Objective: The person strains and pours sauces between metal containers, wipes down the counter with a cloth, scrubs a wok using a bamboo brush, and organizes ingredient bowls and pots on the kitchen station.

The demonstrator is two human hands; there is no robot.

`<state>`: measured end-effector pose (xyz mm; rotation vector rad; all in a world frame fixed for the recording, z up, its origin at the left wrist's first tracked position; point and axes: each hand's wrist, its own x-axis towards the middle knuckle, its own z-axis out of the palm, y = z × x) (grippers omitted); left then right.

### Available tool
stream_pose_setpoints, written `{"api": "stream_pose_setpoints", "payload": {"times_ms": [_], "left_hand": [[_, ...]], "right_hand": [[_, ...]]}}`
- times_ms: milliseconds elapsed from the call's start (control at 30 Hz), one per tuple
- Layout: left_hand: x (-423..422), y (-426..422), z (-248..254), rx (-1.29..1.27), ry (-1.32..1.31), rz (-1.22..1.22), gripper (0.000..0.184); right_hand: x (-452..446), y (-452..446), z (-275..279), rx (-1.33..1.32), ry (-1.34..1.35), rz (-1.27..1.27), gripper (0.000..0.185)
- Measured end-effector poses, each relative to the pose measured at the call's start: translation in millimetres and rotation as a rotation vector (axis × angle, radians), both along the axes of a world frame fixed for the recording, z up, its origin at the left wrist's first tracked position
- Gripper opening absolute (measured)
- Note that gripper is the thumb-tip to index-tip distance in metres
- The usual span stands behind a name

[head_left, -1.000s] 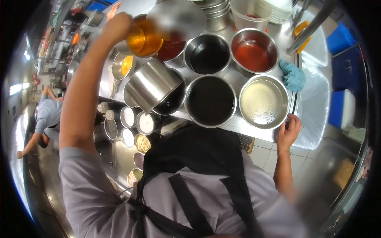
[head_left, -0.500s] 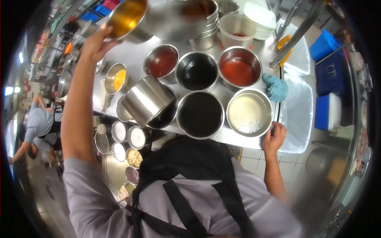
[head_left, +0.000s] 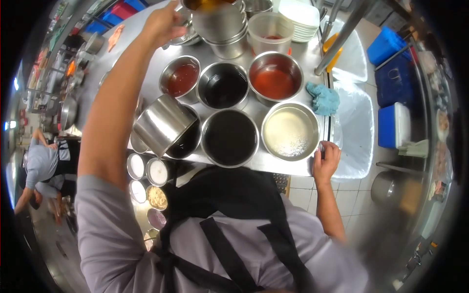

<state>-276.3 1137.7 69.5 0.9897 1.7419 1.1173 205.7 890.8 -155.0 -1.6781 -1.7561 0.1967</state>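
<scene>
My left hand (head_left: 163,23) is stretched to the far side of the table, its fingers closed at the rim of a metal pot (head_left: 217,25). That pot is blurred, with amber colour inside, and is over a stack of metal pots (head_left: 228,49). My right hand (head_left: 326,163) curls around the table's near right corner (head_left: 309,167), beside a pot of pale cream liquid (head_left: 291,131). Closer in are two pots of dark liquid (head_left: 229,137) (head_left: 223,85), two of red liquid (head_left: 181,78) (head_left: 276,80), and an empty-looking pot (head_left: 165,126) tilted over another dark one (head_left: 188,141).
A clear plastic tub (head_left: 270,36) and stacked white dishes (head_left: 299,19) stand at the back. A teal cloth (head_left: 322,98) lies at the right edge, above a plastic-lined bin (head_left: 354,132). Small containers (head_left: 157,172) sit lower left. Another person (head_left: 44,163) is at far left.
My left hand has moved right and farther away, carrying the amber-coloured pot over the stack. The blurred grey round shape beside it is gone from view. My right hand stays at the corner.
</scene>
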Motion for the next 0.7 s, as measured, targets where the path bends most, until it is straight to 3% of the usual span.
{"api": "stream_pose_setpoints", "payload": {"times_ms": [200,333,500,633,700], "left_hand": [[1.1,-103.8,46.7,0.218,0.076,-0.008,0.049],[-10.3,-210.9,52.4,0.428,0.146,-0.005,0.029],[-40.7,-344.1,-2.0,0.541,-0.016,0.278,0.020],[-39.9,-446.5,-74.4,0.459,-0.207,0.516,0.016],[-24.2,-495.4,-104.3,0.300,-0.234,0.597,0.014]], "right_hand": [[0.1,-2.9,4.3,0.060,-0.018,-0.002,0.020],[-3.7,-7.3,0.1,0.015,0.048,-0.008,0.019],[-4.1,-9.5,-7.3,0.008,0.001,-0.040,0.022],[-1.1,-7.3,-13.4,-0.041,-0.074,-0.025,0.024],[-5.7,-9.4,-9.6,-0.024,-0.107,-0.013,0.025]]}}
